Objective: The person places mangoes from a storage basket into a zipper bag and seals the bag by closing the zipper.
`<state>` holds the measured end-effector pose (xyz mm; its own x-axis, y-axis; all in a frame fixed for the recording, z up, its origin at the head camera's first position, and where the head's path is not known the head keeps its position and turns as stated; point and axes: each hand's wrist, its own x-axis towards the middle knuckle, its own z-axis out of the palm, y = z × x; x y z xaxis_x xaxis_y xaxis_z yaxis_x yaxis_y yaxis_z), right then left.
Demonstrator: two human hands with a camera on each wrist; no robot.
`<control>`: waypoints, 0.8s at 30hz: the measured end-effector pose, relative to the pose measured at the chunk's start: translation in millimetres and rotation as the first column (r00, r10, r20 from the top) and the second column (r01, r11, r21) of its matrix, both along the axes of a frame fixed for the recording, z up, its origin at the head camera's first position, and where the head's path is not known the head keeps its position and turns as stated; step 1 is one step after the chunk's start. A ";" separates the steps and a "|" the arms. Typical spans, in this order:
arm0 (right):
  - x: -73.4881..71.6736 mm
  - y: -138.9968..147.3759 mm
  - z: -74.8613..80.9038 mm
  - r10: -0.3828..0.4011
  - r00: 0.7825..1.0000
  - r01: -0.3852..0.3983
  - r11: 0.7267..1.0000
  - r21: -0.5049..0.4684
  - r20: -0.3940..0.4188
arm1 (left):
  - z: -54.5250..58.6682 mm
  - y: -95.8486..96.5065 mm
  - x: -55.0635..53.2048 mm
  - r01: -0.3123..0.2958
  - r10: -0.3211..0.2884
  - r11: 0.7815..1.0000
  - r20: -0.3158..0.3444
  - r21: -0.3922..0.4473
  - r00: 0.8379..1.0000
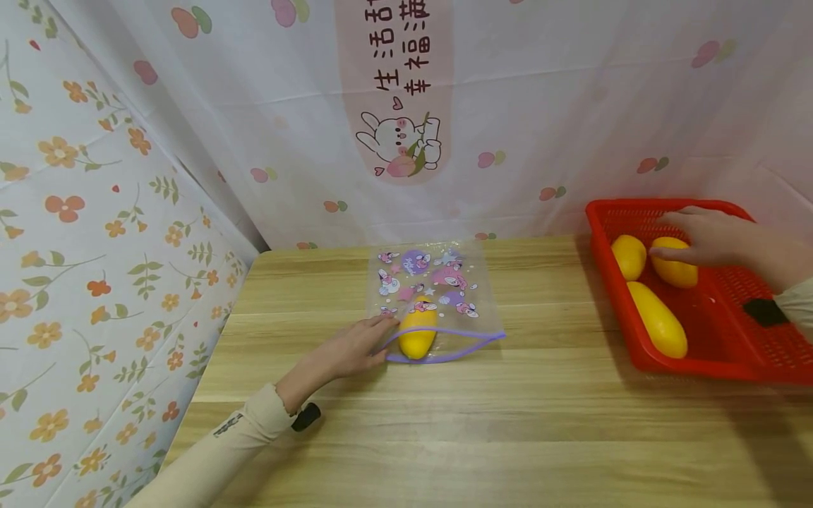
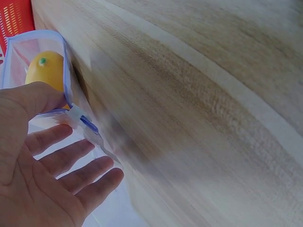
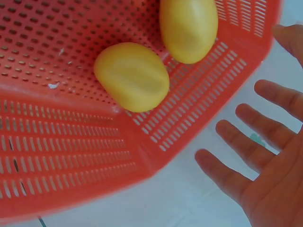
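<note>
A clear zip bag [image 1: 432,282] with pink and purple cartoon prints lies on the table, its purple-edged mouth parted toward the front. One yellow mango [image 1: 416,337] is inside near the mouth; in the left wrist view the mango [image 2: 46,71] shows a green stem spot. My left hand [image 1: 356,349] pinches the left end of the bag's mouth between thumb and forefinger, the other fingers spread. Over the red basket [image 1: 641,363] is my right hand [image 1: 711,236], fingers spread and holding nothing, above a mango [image 1: 675,264]. Beside that lie another mango [image 1: 629,257] and a longer mango [image 1: 657,321].
A wooden table [image 1: 406,437] bears the bag and the basket. A printed curtain [image 1: 540,106] hangs behind it, and a flowered cloth [image 1: 95,247] hangs along the left side. The basket's raised walls surround the fruit at the right.
</note>
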<state>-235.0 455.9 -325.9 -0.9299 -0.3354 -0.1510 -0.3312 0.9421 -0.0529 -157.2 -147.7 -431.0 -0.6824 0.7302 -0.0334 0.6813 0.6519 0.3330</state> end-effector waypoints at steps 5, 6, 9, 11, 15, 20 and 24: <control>3.6 1.8 -3.6 0.001 1.000 -0.001 1.000 -0.030 0.011 | -0.5 0.1 -0.8 -0.004 0.004 1.000 0.002 -0.003 1.000; 4.3 1.5 -4.7 0.004 1.000 -0.004 0.999 -0.036 0.013 | -0.8 0.2 -1.1 -0.003 0.003 1.000 0.000 -0.003 1.000; 6.8 0.0 -8.9 -0.005 0.999 0.007 0.998 -0.057 0.042 | -1.7 0.0 -2.0 0.002 -0.002 1.000 -0.008 -0.002 1.000; 9.4 -1.1 -12.0 -0.023 0.996 0.029 0.997 -0.076 0.080 | -2.1 0.2 -2.4 0.007 -0.007 1.000 -0.013 -0.001 1.000; 15.9 -3.6 -18.8 -0.062 0.986 0.080 0.990 -0.112 0.158 | -2.1 0.7 -2.4 0.014 -0.014 1.000 -0.019 -0.002 1.000; 24.3 -3.2 -25.4 -0.130 0.948 0.191 0.963 -0.192 0.290 | -2.6 0.9 -2.5 0.022 -0.022 1.000 -0.023 -0.007 1.000; 29.0 -1.7 -28.1 -0.176 0.859 0.330 0.908 -0.258 0.480 | -2.8 0.9 -3.0 0.025 -0.025 1.000 -0.020 -0.005 0.999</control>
<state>-206.0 454.2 -354.0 -0.8509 -0.1982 -0.4865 0.0469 0.8937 -0.4462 -160.2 -146.8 -433.7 -0.6645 0.7469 -0.0236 0.7038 0.6362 0.3162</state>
